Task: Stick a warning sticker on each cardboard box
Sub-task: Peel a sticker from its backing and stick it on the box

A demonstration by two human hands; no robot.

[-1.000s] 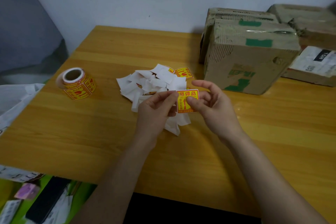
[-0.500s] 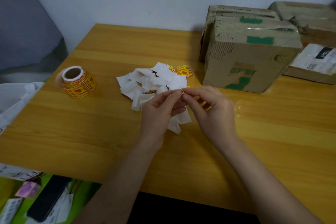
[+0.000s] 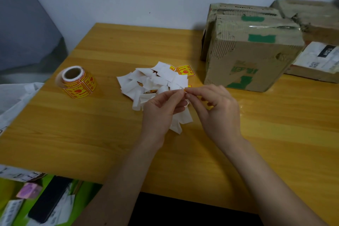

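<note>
My left hand (image 3: pixel 163 108) and my right hand (image 3: pixel 218 110) meet over the middle of the wooden table (image 3: pixel 91 134), fingertips pinched together on one yellow warning sticker (image 3: pixel 185 90). Only a sliver of it shows, edge-on between the fingers. Behind my hands lies a pile of white backing papers (image 3: pixel 156 82) with a loose yellow sticker (image 3: pixel 185 70) at its far edge. A worn cardboard box with green tape (image 3: pixel 251 55) stands at the right rear, a hand's width beyond my right hand. More cardboard boxes (image 3: pixel 311 16) sit behind it.
A roll of yellow warning stickers (image 3: pixel 78 82) lies on the left of the table. A flat parcel with a white label (image 3: pixel 319 60) rests at the far right. A white plastic bag (image 3: pixel 14 101) hangs over the left edge. Clutter lies on the floor below left.
A second ago the sticker faced me flat between both hands. It has been turned edge-on and both hands' fingertips have closed together on its top corner.
</note>
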